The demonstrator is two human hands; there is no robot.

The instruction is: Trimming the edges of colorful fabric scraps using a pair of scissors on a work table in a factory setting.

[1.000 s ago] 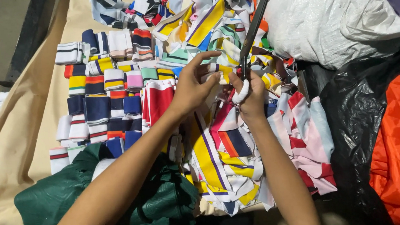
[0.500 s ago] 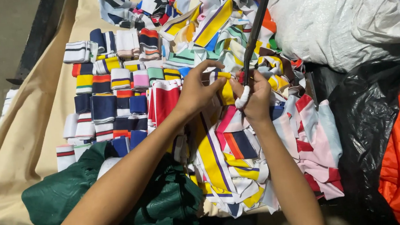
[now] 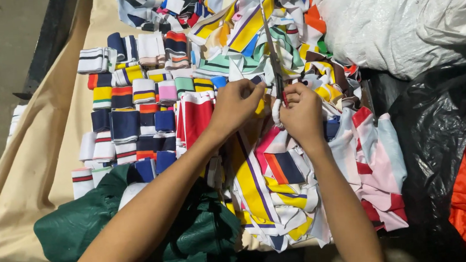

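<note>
A pair of long scissors (image 3: 273,54), blades pointing to twelve o'clock, is being gripped at the handle by the right hand (image 3: 300,114), fingers curled tight. At nine o'clock of it, a fabric scrap (image 3: 259,107) is being pinched by the left hand (image 3: 236,105), close beside the blades. Striped offcuts (image 3: 260,190) are being heaped beneath; folded cuffs (image 3: 130,117) are lined up on the counter (image 3: 29,182). Fingertips could be nicked, or loose layers snagged.

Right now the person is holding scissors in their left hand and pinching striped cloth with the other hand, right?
Not quite. The head view shows the scissors in the right hand, blades pointing away from the person. It is the left hand that pinches the striped cloth, beside the scissors' handles.
</note>
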